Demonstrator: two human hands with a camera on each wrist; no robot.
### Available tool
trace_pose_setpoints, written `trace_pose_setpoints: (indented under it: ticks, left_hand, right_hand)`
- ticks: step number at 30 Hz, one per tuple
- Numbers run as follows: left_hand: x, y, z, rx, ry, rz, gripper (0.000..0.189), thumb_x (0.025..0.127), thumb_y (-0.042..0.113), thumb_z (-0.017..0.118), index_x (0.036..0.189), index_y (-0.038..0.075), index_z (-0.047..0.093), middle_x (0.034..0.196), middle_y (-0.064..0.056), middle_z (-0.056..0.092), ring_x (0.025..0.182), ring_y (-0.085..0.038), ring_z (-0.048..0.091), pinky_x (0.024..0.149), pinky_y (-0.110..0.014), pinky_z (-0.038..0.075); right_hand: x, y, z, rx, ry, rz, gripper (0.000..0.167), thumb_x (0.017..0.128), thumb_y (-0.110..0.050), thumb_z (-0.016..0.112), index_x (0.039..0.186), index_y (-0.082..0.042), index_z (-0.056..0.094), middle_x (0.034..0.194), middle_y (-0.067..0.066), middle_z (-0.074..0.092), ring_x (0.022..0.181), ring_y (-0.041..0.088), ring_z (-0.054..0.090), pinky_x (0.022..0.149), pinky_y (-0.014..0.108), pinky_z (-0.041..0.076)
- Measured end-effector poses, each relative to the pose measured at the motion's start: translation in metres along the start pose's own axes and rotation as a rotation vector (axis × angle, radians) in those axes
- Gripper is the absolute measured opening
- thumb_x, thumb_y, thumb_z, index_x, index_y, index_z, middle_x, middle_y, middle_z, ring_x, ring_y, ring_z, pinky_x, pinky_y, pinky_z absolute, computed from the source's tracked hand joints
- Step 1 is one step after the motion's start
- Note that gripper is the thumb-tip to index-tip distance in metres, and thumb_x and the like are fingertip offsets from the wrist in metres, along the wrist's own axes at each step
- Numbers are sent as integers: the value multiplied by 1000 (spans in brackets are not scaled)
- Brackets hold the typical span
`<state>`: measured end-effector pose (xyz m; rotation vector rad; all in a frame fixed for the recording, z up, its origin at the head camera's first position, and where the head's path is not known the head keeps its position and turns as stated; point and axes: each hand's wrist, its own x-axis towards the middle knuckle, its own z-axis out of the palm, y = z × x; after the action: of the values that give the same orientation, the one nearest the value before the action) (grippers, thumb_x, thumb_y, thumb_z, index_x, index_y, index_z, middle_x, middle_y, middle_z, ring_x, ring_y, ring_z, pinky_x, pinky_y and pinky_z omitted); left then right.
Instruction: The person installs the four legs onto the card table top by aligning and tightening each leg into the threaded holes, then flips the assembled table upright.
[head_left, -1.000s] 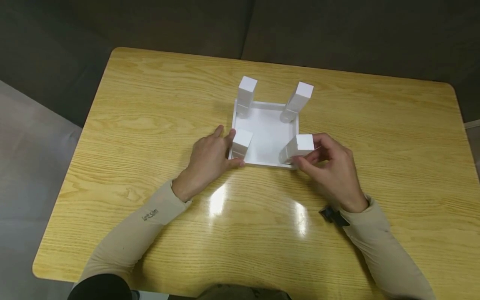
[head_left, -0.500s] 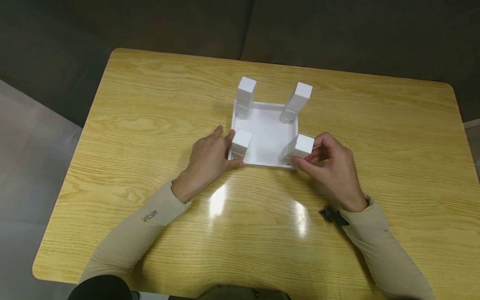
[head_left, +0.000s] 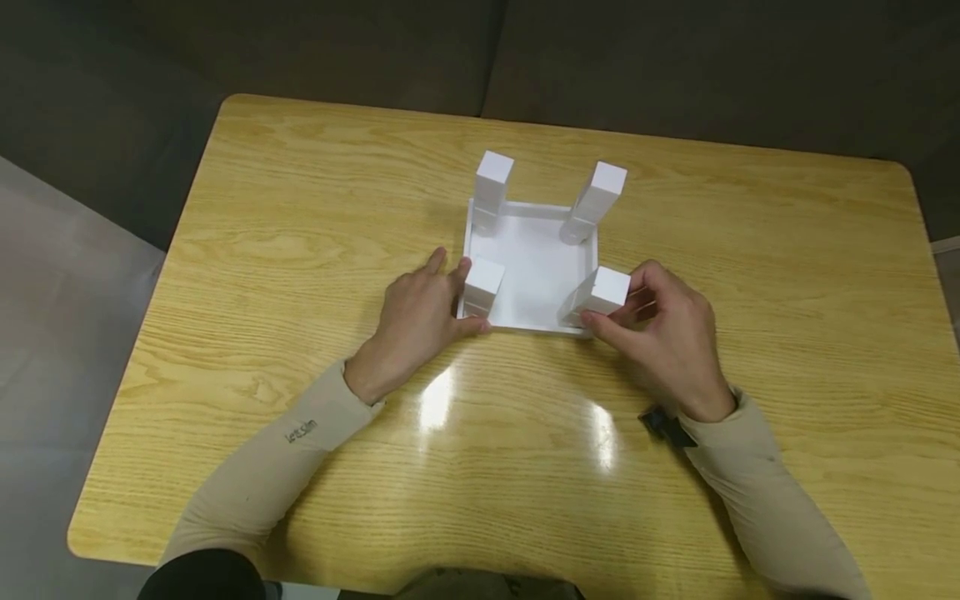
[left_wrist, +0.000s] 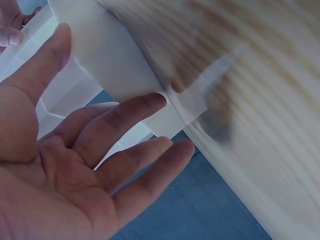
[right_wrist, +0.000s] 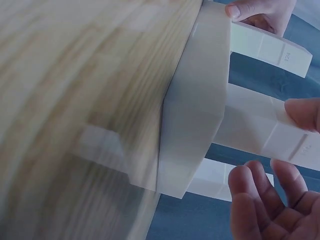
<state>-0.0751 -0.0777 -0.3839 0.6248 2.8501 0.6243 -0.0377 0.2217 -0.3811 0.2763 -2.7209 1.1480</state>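
A small white toy table lies upside down, its square, rimmed top on the wooden table and its legs pointing up. My right hand pinches the near right leg between thumb and fingers; this leg leans outward in the head view. In the right wrist view, the thumb presses the side of that leg. My left hand braces the near left corner beside another leg, thumb at the front rim. Extended, spread fingers of this hand show in the left wrist view.
Two more white legs rise at the back corners, a back left leg and a back right leg. The wooden table has rounded corners and light reflections near the front. A dark partition stands behind it.
The near right leg has turned slightly in my right hand, its top face now angled differently. My right hand shifts only a little; the left hand stays in place.
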Motion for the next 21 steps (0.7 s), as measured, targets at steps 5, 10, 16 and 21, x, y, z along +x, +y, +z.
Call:
trace_pose_setpoints:
  ticks: [5, 10, 16, 21]
  left_hand:
    - [1, 0, 0, 2, -11, -2, 86, 83, 43, 94, 142, -10, 63, 150, -39, 52, 115, -51, 72, 60, -35, 61]
    - [0, 1, 0, -1, -25, -15, 88, 84, 43, 93, 146, -10, 60, 151, -40, 51, 117, -51, 71, 71, -42, 64]
    - [-1, 2, 1, 33, -3, 5, 87, 84, 44, 93, 145, -10, 61, 148, -40, 54, 101, -46, 77, 67, -40, 64]
    - [-2, 1, 1, 0, -17, -16, 87, 86, 43, 93, 146, -10, 59, 138, -37, 65, 104, -44, 76, 78, -47, 64]
  right_hand:
    - [1, -1, 0, -50, -9, -4, 45, 79, -19, 100, 100, -2, 64, 88, 10, 75, 76, 29, 75, 68, 17, 44]
    - [0, -1, 0, -81, -45, 11, 50, 80, -23, 100, 109, -2, 66, 88, 12, 75, 79, 32, 76, 69, 29, 50]
    - [-1, 4, -3, -155, -179, 44, 49, 83, -33, 98, 107, -6, 65, 85, 9, 74, 76, 27, 73, 69, 45, 50]
    - [-1, 11, -3, -155, -285, 45, 49, 86, -28, 97, 118, -7, 67, 89, 8, 73, 78, 23, 69, 71, 44, 51]
